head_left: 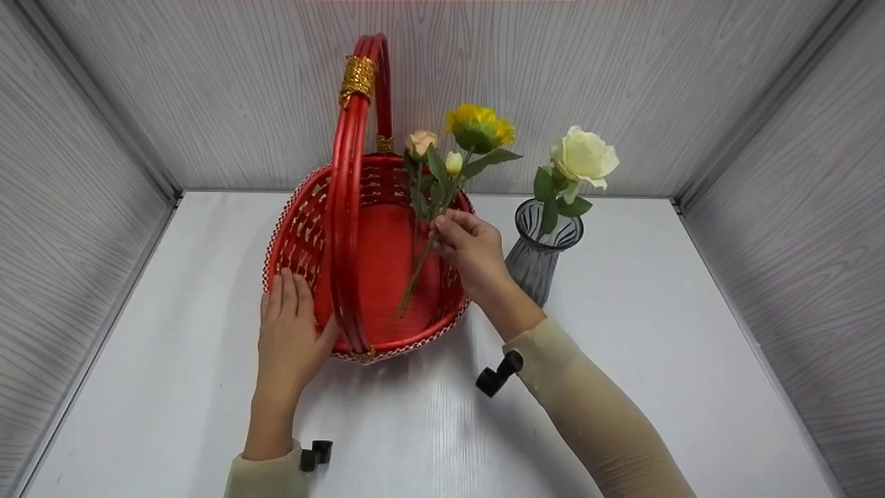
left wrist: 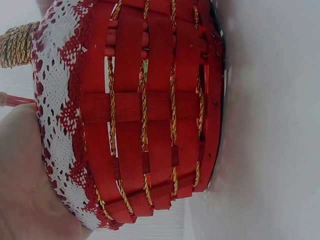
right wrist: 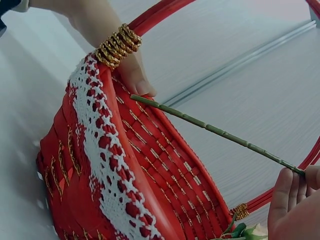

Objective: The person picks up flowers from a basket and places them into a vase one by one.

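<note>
A red woven basket with a tall arched handle stands on the white table. My left hand rests over its near left rim, fingers straight and thumb beside the handle's base. In the left wrist view, the palm lies against the white lace trim. Above the basket, my right hand pinches the green stem of a yellow flower; the stem's cut end points down into the basket. Close to these fingers are a peach rose and a pale bud.
Right of the basket stands a grey ribbed glass vase holding a cream rose; my right forearm passes near it. Wood-grain panels enclose the table at the back and both sides. Black clip-like pieces hang at both cuffs.
</note>
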Action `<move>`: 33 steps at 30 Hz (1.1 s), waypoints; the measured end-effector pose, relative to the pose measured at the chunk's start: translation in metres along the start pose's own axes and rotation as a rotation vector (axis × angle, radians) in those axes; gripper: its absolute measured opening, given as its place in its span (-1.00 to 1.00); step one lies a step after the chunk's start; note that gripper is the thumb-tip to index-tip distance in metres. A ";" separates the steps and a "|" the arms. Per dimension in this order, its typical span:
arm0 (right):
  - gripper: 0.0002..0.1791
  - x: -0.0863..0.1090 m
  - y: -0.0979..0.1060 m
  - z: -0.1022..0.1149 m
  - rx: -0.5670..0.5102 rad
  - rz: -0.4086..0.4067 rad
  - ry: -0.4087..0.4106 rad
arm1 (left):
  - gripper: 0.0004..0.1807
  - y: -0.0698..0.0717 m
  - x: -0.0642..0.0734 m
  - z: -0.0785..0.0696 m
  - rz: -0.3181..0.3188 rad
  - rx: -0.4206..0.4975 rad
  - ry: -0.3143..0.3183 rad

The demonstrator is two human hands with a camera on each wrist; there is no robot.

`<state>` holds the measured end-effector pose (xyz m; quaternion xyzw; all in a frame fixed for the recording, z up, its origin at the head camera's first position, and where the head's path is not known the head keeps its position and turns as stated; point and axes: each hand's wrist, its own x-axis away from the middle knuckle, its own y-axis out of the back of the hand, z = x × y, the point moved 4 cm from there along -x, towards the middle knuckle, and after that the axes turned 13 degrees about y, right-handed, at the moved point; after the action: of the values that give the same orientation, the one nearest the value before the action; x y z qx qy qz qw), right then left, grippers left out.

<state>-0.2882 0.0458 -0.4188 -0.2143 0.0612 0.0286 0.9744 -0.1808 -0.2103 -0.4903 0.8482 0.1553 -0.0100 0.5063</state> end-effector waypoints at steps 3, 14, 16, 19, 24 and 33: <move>-0.81 0.000 0.002 0.003 0.011 -0.004 0.005 | -0.12 0.000 0.000 0.000 -0.009 0.004 -0.005; -0.91 0.009 0.008 0.012 0.002 -0.023 -0.017 | -0.11 0.000 0.002 0.000 -0.011 0.003 0.001; -0.92 0.011 0.008 0.014 -0.011 -0.025 -0.012 | -0.11 -0.001 0.002 0.000 -0.008 0.001 0.002; -0.93 0.014 0.007 0.018 -0.031 -0.031 -0.001 | -0.11 -0.001 0.002 0.000 -0.008 -0.001 0.002; -0.94 0.018 0.006 0.026 -0.033 -0.024 0.034 | -0.11 0.000 0.001 0.000 -0.008 0.003 -0.002; -0.90 0.023 0.012 0.038 0.039 -0.006 0.098 | -0.11 -0.001 0.000 0.000 -0.005 0.004 -0.009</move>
<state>-0.2625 0.0735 -0.3927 -0.1965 0.1087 0.0141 0.9744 -0.1807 -0.2095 -0.4908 0.8488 0.1550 -0.0157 0.5052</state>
